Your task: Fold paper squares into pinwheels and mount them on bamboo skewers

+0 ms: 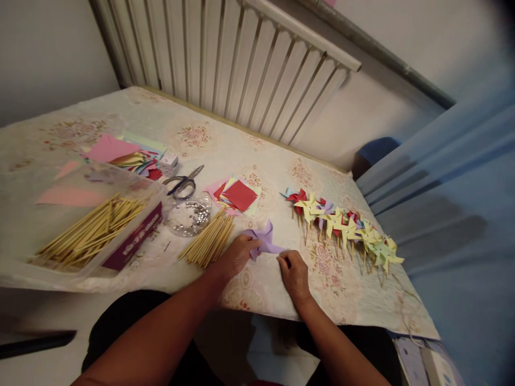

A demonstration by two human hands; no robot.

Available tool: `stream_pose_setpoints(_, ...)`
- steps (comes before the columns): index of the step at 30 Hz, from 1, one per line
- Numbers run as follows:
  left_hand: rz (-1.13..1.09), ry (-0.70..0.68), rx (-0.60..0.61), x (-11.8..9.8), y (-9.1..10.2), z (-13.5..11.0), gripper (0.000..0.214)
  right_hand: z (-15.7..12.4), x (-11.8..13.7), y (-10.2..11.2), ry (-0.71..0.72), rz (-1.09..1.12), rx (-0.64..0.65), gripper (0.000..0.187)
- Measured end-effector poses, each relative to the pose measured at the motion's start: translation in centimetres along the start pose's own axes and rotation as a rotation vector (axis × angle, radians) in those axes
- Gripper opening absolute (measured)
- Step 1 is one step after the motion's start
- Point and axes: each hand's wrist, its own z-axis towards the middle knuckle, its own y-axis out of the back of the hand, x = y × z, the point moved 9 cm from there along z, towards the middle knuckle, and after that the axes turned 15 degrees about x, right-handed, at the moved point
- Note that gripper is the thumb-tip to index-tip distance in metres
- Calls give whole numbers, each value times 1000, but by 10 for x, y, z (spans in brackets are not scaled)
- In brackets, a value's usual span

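A purple paper pinwheel [265,238] with folded blades is pinched in my left hand [241,253], just above the tablecloth. My right hand [295,273] is closed, thumb and fingers curled together by the pinwheel's right tip. Whatever its fingers may hold is too small to make out. Left of my left hand lies a loose bundle of thin wooden sticks [209,238]. Behind the sticks sits a round clear dish [177,217] with small shiny metal pieces inside. Square coloured papers [240,194], red on top, lie beyond the pinwheel.
A clear plastic box [161,195] with more sticks stands at the left. Scissors [183,182], a small white box [169,161] and a coloured paper pile [112,147] are behind. Finished pinwheels [336,221] line the right side. A blue curtain [458,214] hangs by the table's right edge.
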Motion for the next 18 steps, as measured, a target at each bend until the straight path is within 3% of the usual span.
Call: stream_pose_setpoints(18, -74, -30, -1, 6, 4, 4, 24, -2, -2, -1, 41, -50, -26, 14)
